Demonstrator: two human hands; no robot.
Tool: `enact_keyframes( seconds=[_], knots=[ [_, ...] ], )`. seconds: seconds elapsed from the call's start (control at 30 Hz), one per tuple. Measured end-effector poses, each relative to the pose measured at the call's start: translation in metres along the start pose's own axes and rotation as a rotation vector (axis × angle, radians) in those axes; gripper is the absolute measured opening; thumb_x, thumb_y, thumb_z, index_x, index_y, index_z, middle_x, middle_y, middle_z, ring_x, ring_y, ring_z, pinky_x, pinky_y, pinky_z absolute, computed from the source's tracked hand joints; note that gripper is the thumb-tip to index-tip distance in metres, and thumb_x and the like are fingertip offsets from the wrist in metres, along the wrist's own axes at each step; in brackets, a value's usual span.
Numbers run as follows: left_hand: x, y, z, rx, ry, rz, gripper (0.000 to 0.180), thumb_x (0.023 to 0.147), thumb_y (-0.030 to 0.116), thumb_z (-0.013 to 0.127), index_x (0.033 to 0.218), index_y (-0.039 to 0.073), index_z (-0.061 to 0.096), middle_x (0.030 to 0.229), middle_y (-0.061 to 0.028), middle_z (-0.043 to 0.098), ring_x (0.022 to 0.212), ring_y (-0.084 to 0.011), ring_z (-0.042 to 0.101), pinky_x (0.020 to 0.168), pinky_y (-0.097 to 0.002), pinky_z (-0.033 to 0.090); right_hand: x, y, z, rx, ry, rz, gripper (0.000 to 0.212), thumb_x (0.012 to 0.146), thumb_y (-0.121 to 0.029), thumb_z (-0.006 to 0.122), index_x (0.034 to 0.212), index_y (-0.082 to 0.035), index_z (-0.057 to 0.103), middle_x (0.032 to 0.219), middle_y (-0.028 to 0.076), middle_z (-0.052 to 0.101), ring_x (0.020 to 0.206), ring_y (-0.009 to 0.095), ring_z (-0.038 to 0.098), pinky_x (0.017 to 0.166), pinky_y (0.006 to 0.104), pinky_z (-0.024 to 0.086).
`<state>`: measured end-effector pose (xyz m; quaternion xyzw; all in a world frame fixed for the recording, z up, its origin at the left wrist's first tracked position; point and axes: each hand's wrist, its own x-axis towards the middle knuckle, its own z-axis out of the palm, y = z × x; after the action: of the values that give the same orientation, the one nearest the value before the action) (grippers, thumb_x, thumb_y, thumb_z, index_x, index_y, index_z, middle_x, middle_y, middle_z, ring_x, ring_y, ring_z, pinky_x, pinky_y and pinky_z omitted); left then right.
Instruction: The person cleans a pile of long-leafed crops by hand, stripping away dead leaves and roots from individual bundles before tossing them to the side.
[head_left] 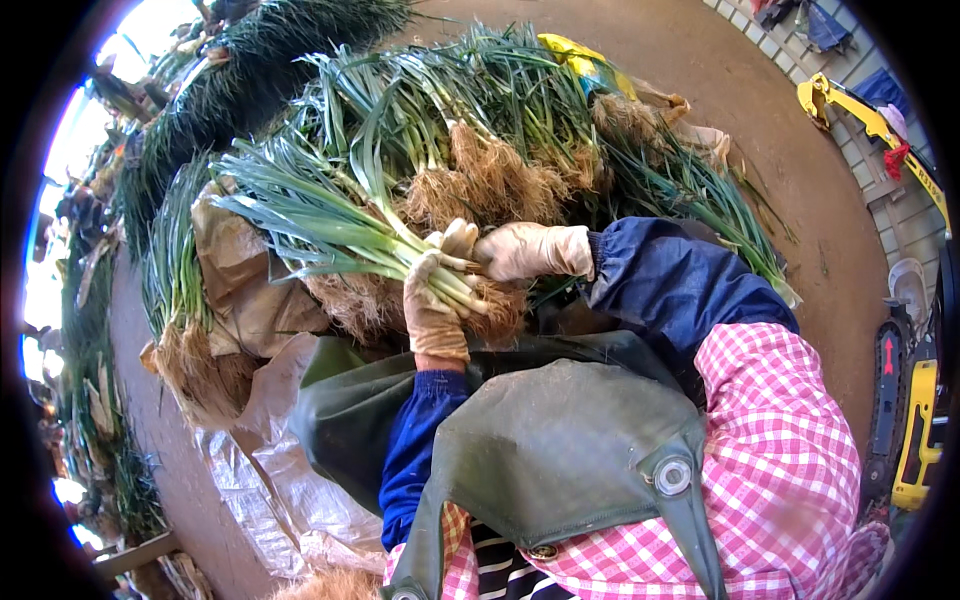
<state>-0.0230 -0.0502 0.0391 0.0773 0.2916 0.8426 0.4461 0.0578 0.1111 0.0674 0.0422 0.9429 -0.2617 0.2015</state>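
A loose bunch of leek-like green onions [385, 238] is held aslant at the near edge of a heap of similar plants [455, 115]: long, flat green leaves fan toward the far left, pale stalks gather together, and shaggy brown roots [500, 312] point near right. Whether it touches the heap is unclear.

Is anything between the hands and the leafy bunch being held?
Just the pale gloves. The left hand grips the leafy bunch, with the right hand beside its roots; nothing else visible stands between.
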Motion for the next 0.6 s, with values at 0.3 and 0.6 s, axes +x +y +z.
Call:
enact_keyframes(
  seconds=[0.3,0.6],
  knots=[
    [0.009,0.013,-0.01,-0.304,-0.205,0.041,0.044,0.088,0.022,0.061,0.125,0.004,0.047,0.081,-0.0045,0.055,0.077,-0.0204,0.055,0.078,-0.0381,0.049,0.047,0.029,-0.085,0.06,0.669,0.424,0.037,0.084,-0.046,0.059,0.091,-0.01,0.063,0.076,0.011,0.064,0.069,0.027,0.062,0.066,0.0422,0.047],
    [0.021,-0.014,-0.03,-0.189,-0.025,-0.087,0.039,0.085,0.008,0.06,0.12,-0.004,0.05,0.1,-0.0175,0.062,0.093,-0.03,0.064,0.093,-0.0444,0.05,0.072,0.076,-0.115,0.59,0.428,0.117,0.015,0.086,-0.02,0.063,0.094,-0.007,0.062,0.076,0.005,0.061,0.067,0.016,0.058,0.061,0.0329,0.051]
  ],
)
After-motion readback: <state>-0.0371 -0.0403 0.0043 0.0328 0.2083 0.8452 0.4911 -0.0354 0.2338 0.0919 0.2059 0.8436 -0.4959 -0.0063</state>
